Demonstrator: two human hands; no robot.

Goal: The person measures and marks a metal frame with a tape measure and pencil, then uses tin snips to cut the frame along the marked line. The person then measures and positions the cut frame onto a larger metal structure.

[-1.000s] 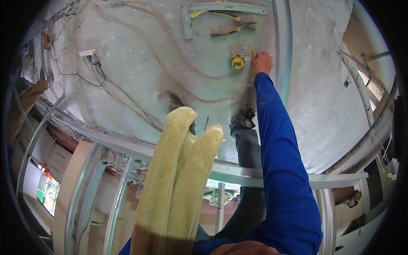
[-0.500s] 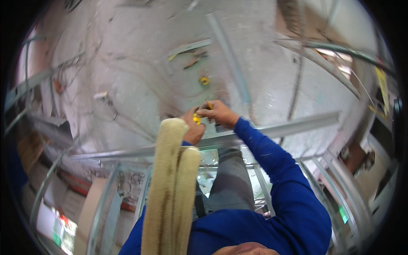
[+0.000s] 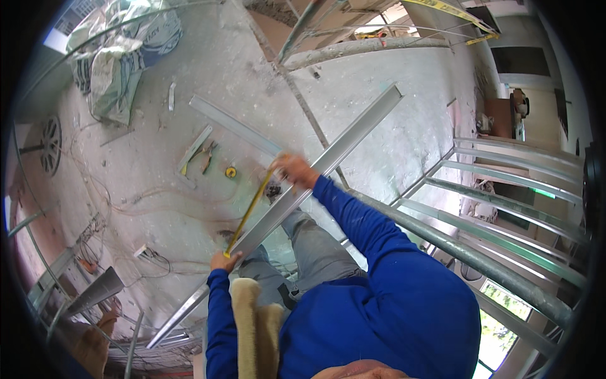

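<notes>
"Where is your yellow tape (image 3: 252, 207)?"

"It makes a straight line between your two hands. Your left hand (image 3: 222, 260) has the low end, and the top end goes to the fingers of your right hand (image 3: 295, 170)."

"Are your fingers spread out?"

"No, your left fingers and thumb pinch the tape. Your right hand is a bit blurry, but its fingers look curled in, pinching the tape's other end."

"And the long metal bar (image 3: 360, 128)?"

"It runs on a slant just beside the tape, in front of your legs. The tape is close to it by your left hand. I can't tell if they touch."

"What's on the floor?"

"A small yellow tape measure (image 3: 231, 172), with pliers (image 3: 207, 158) near it. Your hands are well apart from those."
</notes>
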